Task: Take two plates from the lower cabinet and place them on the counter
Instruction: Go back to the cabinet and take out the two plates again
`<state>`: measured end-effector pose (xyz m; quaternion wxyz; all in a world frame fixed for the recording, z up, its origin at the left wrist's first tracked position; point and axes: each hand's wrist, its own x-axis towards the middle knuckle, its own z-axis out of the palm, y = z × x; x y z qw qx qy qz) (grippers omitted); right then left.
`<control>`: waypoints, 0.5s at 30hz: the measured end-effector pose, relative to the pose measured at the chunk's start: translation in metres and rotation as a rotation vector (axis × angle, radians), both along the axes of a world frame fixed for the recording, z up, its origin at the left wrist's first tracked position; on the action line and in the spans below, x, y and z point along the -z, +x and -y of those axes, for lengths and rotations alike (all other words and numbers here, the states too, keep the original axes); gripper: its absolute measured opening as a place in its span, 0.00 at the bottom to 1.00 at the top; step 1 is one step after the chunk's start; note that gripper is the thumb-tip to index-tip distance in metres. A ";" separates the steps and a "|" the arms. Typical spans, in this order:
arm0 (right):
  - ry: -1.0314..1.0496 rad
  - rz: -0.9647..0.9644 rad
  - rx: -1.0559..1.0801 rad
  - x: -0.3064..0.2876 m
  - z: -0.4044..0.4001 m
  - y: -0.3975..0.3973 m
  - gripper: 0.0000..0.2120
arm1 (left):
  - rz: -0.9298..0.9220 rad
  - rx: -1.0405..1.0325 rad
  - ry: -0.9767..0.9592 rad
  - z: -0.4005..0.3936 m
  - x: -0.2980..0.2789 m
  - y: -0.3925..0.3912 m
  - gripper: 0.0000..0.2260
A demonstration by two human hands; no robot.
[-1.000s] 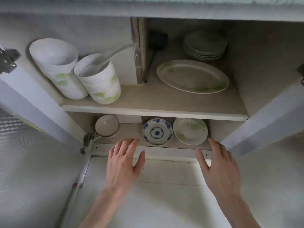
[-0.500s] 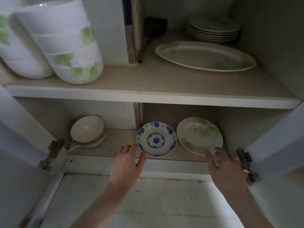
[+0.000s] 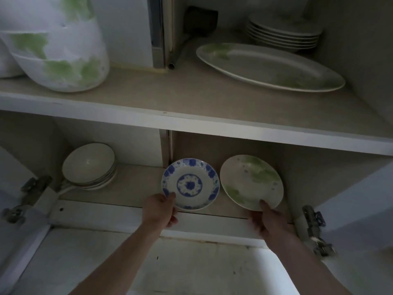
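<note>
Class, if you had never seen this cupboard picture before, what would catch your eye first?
Probably the round blue-and-white patterned plate on the lower shelf, pinched at its rim by the left hand. Beside it, the right hand holds a round cream plate with green splashes. Above lies a long oval platter.

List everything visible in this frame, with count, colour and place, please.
blue-patterned plate: 1, white and blue, lower shelf, centre, tilted
green-patterned plate: 1, cream and green, lower shelf, right
bowl stack: 1, cream, lower shelf, left
oval platter: 1, cream and green, upper shelf
plate stack: 1, white, upper shelf, rear right
stacked bowls: 1 stack, white and green, upper shelf, left
left hand: grips blue-patterned plate
right hand: grips green-patterned plate
</note>
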<state>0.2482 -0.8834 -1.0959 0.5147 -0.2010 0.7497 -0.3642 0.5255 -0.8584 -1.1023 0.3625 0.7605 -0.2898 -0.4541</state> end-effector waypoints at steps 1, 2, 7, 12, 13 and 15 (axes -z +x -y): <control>0.004 0.019 0.006 0.001 0.001 0.001 0.21 | -0.017 -0.007 0.008 0.000 0.000 -0.003 0.16; 0.004 0.019 0.005 0.001 0.001 0.002 0.20 | -0.022 -0.011 0.013 0.001 0.001 -0.005 0.16; -0.100 0.143 0.083 -0.001 -0.008 0.003 0.13 | -0.012 0.004 0.029 0.001 -0.001 -0.007 0.16; -0.134 0.245 0.165 0.003 -0.025 0.003 0.09 | 0.007 -0.032 -0.040 -0.016 0.002 -0.002 0.16; -0.131 0.260 0.176 0.003 -0.029 0.003 0.09 | 0.031 -0.030 -0.054 -0.021 0.002 -0.001 0.16; -0.145 0.277 0.185 0.002 -0.039 0.004 0.09 | 0.064 -0.032 -0.078 -0.033 0.002 0.001 0.16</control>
